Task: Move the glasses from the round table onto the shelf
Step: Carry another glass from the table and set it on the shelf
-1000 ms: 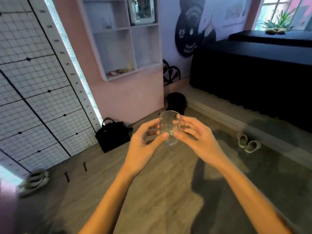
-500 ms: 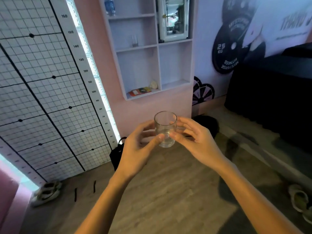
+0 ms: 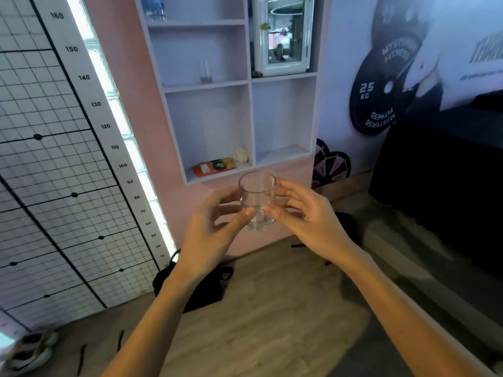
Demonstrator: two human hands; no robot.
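A person carries a clear drinking glass (image 3: 257, 204) toward a white wall shelf (image 3: 250, 85), which now fills far more of the view than it did a second ago, when only its lower corner showed beyond the floor. The left hand (image 3: 209, 235) and right hand (image 3: 304, 221) hold the glass upright between them in mid-air, just below the shelf's bottom edge, thumbs and fingertips pressed to its sides exactly as before. Another glass (image 3: 206, 72) already stands in an upper compartment; an orange packet (image 3: 214, 167) lies in the lower left one. The approach looks nearly complete, leaving the lift and placement into a compartment still to come.
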